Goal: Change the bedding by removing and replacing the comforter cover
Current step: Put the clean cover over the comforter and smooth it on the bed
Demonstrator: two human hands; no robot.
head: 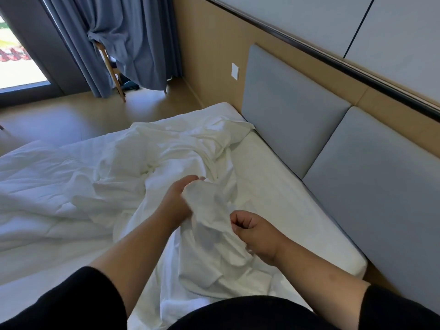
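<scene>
Left hand: left hand sits at centre frame, fingers curled round a bunched fold of the white comforter cover, lifting it off the bed.
Right hand: right hand, lower right of centre, has its fingers curled inward beside the edge of the same fold; whether it actually pinches the cloth cannot be told.
Comforter cover: crumpled white fabric running from the lower centre of the frame up toward the headboard, spread loosely over the bed.
Comforter: white quilted comforter lies rumpled at the left of the frame, touching the cover.
Bed: mattress under a white sheet, bare at right of centre.
Headboard: grey padded panels at the right.
Wall: tan panelling with a blank white switch plate, upper centre.
Curtain: blue-grey curtain, upper left, draped over a wooden chair.
Writing: no readable lettering or brand shows anywhere.
</scene>
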